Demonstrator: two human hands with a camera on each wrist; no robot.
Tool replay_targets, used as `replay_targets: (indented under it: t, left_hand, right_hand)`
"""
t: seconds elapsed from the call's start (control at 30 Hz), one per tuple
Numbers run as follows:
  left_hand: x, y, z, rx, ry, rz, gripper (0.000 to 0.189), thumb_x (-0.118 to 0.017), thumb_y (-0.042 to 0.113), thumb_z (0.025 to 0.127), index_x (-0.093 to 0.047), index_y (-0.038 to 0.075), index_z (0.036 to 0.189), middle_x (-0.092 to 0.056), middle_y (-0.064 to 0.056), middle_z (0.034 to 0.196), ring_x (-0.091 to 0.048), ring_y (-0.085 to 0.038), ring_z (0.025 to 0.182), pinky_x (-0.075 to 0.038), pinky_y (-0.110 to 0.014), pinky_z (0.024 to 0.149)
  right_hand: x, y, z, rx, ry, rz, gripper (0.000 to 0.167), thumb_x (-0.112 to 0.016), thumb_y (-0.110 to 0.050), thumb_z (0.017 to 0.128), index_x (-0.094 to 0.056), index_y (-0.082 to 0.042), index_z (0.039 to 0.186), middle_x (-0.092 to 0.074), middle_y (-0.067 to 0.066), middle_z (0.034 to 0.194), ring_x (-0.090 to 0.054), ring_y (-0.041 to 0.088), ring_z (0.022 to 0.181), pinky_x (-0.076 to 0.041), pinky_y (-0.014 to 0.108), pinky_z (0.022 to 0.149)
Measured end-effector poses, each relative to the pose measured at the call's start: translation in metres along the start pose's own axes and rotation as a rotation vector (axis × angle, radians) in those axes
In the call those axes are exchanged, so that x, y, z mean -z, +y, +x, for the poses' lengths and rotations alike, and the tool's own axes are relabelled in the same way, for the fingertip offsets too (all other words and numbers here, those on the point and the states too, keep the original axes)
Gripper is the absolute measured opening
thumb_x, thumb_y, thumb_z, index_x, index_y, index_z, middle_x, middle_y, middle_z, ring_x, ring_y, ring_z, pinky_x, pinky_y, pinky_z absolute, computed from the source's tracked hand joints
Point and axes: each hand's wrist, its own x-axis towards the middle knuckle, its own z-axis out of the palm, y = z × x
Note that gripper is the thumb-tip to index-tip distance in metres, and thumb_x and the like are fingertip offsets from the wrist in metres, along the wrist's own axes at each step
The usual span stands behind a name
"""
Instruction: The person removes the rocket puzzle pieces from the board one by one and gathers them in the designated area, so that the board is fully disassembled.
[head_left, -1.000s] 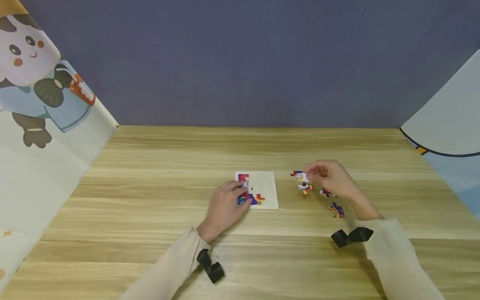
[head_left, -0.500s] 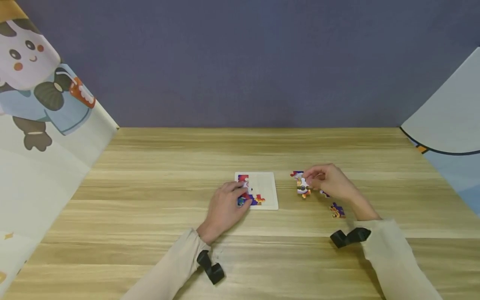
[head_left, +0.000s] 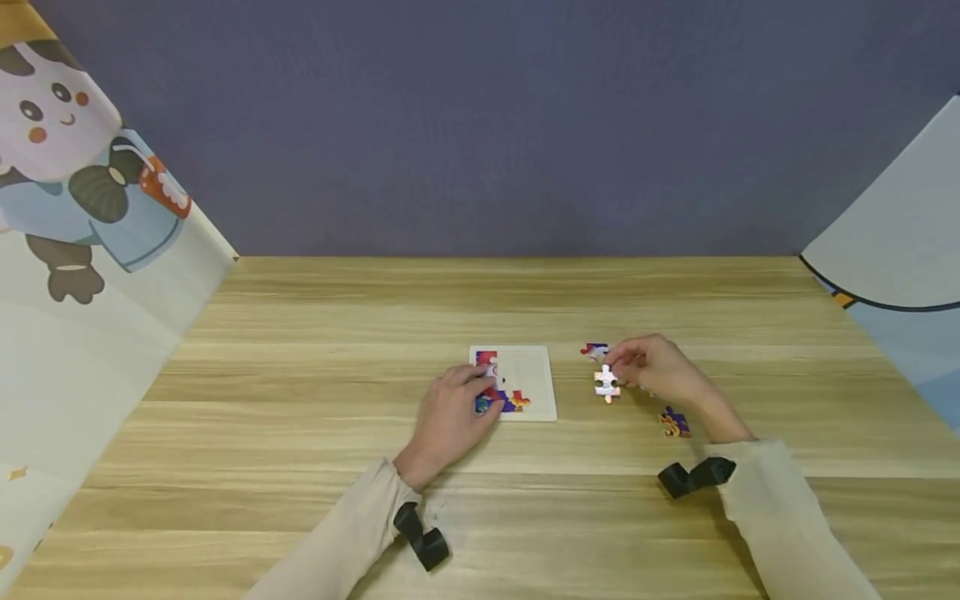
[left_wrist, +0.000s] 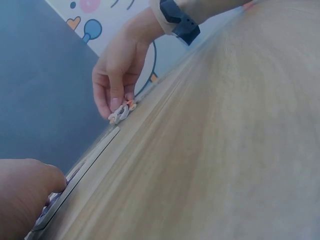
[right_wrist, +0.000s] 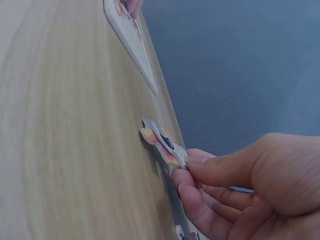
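one puzzle piece (head_left: 607, 384), whitish with touches of orange, is sitting just right of centre in the head frame, below and left of the right hand (head_left: 660, 367). that hand is pinching it between thumb and fingers, so it is the nearer of the two. the piece's slightly longer axis is running up and down the frame, a tab at each end; in the right wrist view it is tilting, and whether it is touching the wood i cannot tell. one white tray (head_left: 534, 379) is lying directly to the left, well apart from the piece, its bare right part facing it.

two loose pieces are plainly showing: the upper loose piece (head_left: 595, 351) is lying just above the held one, and the lower loose piece (head_left: 675, 422) is resting below the right hand. a pale scrap beside that hand is too hidden to count surely. the pieces filling the tray's left and lower part are partly covered, so i am giving no number.

the left hand (head_left: 450, 412) is resting its relaxed fingers over the tray's left side, gripping nothing. two black wrist mounts, one per arm, are showing above one wooden table (head_left: 300, 417).
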Motion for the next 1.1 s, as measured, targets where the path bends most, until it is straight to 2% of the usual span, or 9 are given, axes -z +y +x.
replay_targets:
  t: [0.37,0.77,1.1]
  left_hand:
    - [0.0002,0.0001,-0.0009,0.011,-0.008,-0.004,0.028,-0.072,0.028,0.082,-0.073,0.007,0.102,-0.068,-0.009,0.117,-0.061,-0.026,0.109,-0.049,-0.041,0.094]
    - [0.0002,0.0009,-0.0006,0.018,-0.003,-0.010,0.027,-0.071,0.028,0.082,-0.074,0.008,0.101,-0.068,-0.007,0.116,-0.061,-0.025,0.109,-0.050,-0.041,0.089]
    - [0.0002,0.0008,-0.0009,0.022,-0.011,-0.011,0.027,-0.072,0.028,0.082,-0.074,0.008,0.101,-0.068,-0.008,0.117,-0.060,-0.025,0.110,-0.049,-0.042,0.094]
  right_hand:
    - [-0.0038,-0.0018,0.0023,0.035,0.020,-0.089,0.019,-0.058,0.007,0.085,-0.066,0.003,0.101,-0.065,0.013,0.088,-0.058,0.018,0.079,-0.048,0.023,0.059]
    - [-0.0035,-0.0039,0.0010,0.023,0.012,-0.086,0.018,-0.059,0.005,0.085,-0.066,0.002,0.102,-0.065,0.013,0.089,-0.060,0.020,0.082,-0.049,0.026,0.064]
    - [-0.0032,-0.0029,0.0013,0.023,0.017,-0.076,0.018,-0.059,0.006,0.085,-0.066,0.003,0.101,-0.064,0.012,0.088,-0.058,0.018,0.080,-0.048,0.023,0.063]
